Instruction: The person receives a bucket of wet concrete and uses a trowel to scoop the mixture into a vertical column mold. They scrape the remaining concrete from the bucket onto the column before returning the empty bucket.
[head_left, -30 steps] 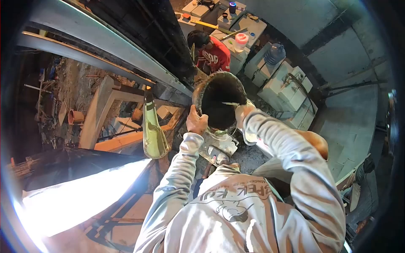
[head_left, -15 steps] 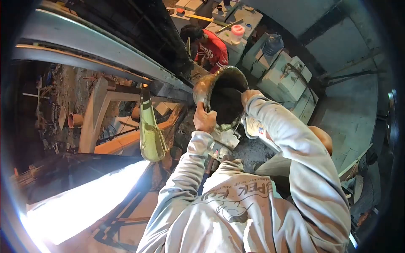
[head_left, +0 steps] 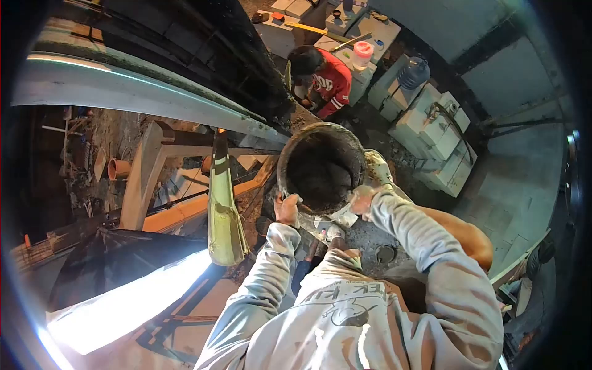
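Note:
My left hand (head_left: 287, 208) is closed on the near left rim of a dirty, dark bucket (head_left: 302, 148). On its near right side, my right hand (head_left: 365, 200) grips the rim too, slightly blurred. The bucket's round mouth faces up toward me, and its inside looks dark and coated with grime. Its underside is hidden. A cream-coloured thing (head_left: 379, 166) that I cannot make out lies just right of the bucket.
A person in a red shirt (head_left: 333, 83) crouches ahead. White blocks (head_left: 438, 126) are stacked at right, with a pink-lidded tub (head_left: 362, 54) and a blue water jug (head_left: 413, 73). A yellowish trough (head_left: 223, 216) hangs at left below a metal beam (head_left: 154, 95). A bright lamp (head_left: 135, 302) glares lower left.
The bucket has turned from a sideways tilt so its mouth faces me, and it has come lower and closer. Both hands moved down with it. My view has shifted slightly.

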Demonstrator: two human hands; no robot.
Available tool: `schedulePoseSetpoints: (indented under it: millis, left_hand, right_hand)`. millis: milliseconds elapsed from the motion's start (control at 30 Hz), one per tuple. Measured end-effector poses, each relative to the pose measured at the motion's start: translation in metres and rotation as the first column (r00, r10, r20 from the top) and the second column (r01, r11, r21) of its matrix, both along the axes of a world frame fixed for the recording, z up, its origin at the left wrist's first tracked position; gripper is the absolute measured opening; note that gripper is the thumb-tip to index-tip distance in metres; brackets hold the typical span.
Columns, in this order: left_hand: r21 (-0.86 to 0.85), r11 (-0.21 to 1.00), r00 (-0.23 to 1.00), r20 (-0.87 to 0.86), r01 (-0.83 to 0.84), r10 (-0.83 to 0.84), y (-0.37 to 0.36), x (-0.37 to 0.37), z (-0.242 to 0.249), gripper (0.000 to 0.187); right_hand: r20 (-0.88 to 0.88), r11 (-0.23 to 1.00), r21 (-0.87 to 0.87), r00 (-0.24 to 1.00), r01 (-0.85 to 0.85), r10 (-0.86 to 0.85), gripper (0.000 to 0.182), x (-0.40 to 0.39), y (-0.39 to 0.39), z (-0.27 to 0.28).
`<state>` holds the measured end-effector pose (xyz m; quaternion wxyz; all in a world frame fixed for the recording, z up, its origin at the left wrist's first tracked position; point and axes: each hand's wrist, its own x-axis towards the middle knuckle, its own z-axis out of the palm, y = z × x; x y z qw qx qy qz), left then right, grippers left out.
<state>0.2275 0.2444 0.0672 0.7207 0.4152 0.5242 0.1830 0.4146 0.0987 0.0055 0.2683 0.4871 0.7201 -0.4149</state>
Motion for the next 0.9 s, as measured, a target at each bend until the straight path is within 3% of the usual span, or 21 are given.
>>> schedulePoseSetpoints:
  millis: [33,67,100,133,167,300,367,433,500,533,567,600,633,700,733,767,800,833,867,900]
  left_hand:
    - [0.006,1.000,1.000,-0.003,-0.008,0.008,-0.002,-0.008,-0.010,0.014]
    - [0.017,1.000,0.997,-0.083,0.002,-0.001,-0.004,-0.009,-0.010,0.011]
    - [0.028,1.000,0.986,-0.167,0.011,-0.006,-0.005,-0.011,-0.008,0.009]
    - [0.082,0.992,0.992,-0.074,-0.099,0.105,-0.012,-0.001,0.002,0.008]
    - [0.064,0.991,0.988,-0.095,-0.118,0.124,-0.014,-0.001,0.003,0.008]
    - [0.129,0.991,0.993,-0.114,0.032,-0.017,-0.011,-0.004,-0.001,0.012]
    - [0.156,0.987,0.998,-0.039,-0.039,0.046,-0.013,-0.004,-0.002,0.022]
    - [0.151,0.988,0.998,-0.060,-0.019,0.029,-0.009,-0.009,-0.012,0.023]
    - [0.142,0.990,0.996,-0.086,-0.003,0.015,-0.006,-0.018,-0.024,0.024]
    - [0.248,0.948,0.963,-0.226,0.199,-0.143,-0.004,-0.023,-0.028,0.020]
    - [0.162,0.977,0.984,-0.132,0.136,-0.115,-0.001,-0.030,-0.053,0.019]
    - [0.066,0.995,0.997,-0.044,0.073,-0.070,0.002,-0.037,-0.077,0.020]
    - [-0.035,0.999,0.999,0.032,0.014,-0.013,0.005,-0.043,-0.101,0.022]
    - [-0.092,0.996,0.983,0.180,-0.015,0.032,0.006,-0.040,-0.056,0.020]
    - [-0.360,0.929,0.948,0.258,-0.086,0.187,0.007,-0.047,-0.056,0.019]
    - [-0.359,0.929,0.946,0.263,-0.084,0.187,0.003,-0.047,-0.058,0.019]
    - [-0.357,0.921,0.979,0.070,-0.156,0.192,-0.003,-0.045,-0.060,0.020]
    - [-0.341,0.913,0.973,-0.124,-0.226,0.194,-0.010,-0.042,-0.062,0.022]
    - [-0.108,0.969,0.975,-0.036,-0.223,0.220,-0.021,-0.035,-0.031,0.024]
    - [-0.240,0.932,0.960,-0.001,-0.271,0.279,-0.027,-0.032,-0.021,0.029]
  right_hand:
    - [-0.007,0.995,0.094,1.000,0.028,-0.027,0.018,-0.010,0.005,0.006]
    - [-0.145,0.969,0.245,0.989,0.002,0.035,0.016,-0.015,0.013,0.016]
    - [-0.112,0.954,0.294,0.993,0.060,-0.028,0.015,-0.016,0.031,0.064]
    - [-0.170,0.932,0.345,0.984,0.116,-0.059,0.012,-0.020,0.039,0.073]
    - [-0.228,0.903,0.393,0.969,0.176,-0.089,0.013,-0.023,0.046,0.074]
    - [-0.241,0.884,0.449,0.970,0.131,-0.021,0.011,-0.022,0.035,0.044]
    - [-0.345,0.866,0.404,0.926,0.294,-0.153,0.008,-0.022,0.026,0.039]
    - [-0.520,0.829,0.276,0.800,0.487,-0.298,0.010,-0.015,0.015,0.031]
    - [-0.359,0.809,0.440,0.902,0.390,-0.240,0.011,-0.015,0.011,0.061]
    - [-0.517,0.697,0.312,0.731,0.646,-0.446,0.013,-0.019,0.003,0.045]
    - [-0.661,0.519,0.151,0.476,0.841,-0.579,0.016,-0.024,-0.004,0.030]
    - [-0.531,0.585,0.159,0.569,0.795,-0.629,0.011,-0.021,0.003,0.064]
    - [-0.523,0.592,0.114,0.555,0.798,-0.647,0.011,-0.017,0.002,0.075]
    - [-0.502,0.600,0.027,0.530,0.799,-0.683,0.012,-0.009,0.003,0.100]
    - [-0.496,0.578,-0.170,0.437,0.798,-0.750,0.015,-0.002,0.004,0.116]
    - [-0.469,0.533,-0.362,0.345,0.765,-0.813,0.017,0.000,0.005,0.127]
    - [-0.468,0.533,-0.358,0.347,0.767,-0.813,0.017,-0.002,0.001,0.128]
    - [-0.416,0.428,-0.402,0.255,0.810,-0.873,0.022,-0.006,-0.007,0.127]
    - [-0.358,0.316,-0.439,0.158,0.841,-0.920,0.028,-0.008,-0.014,0.126]
    - [-0.294,0.197,-0.470,0.057,0.860,-0.954,0.034,-0.008,-0.017,0.127]
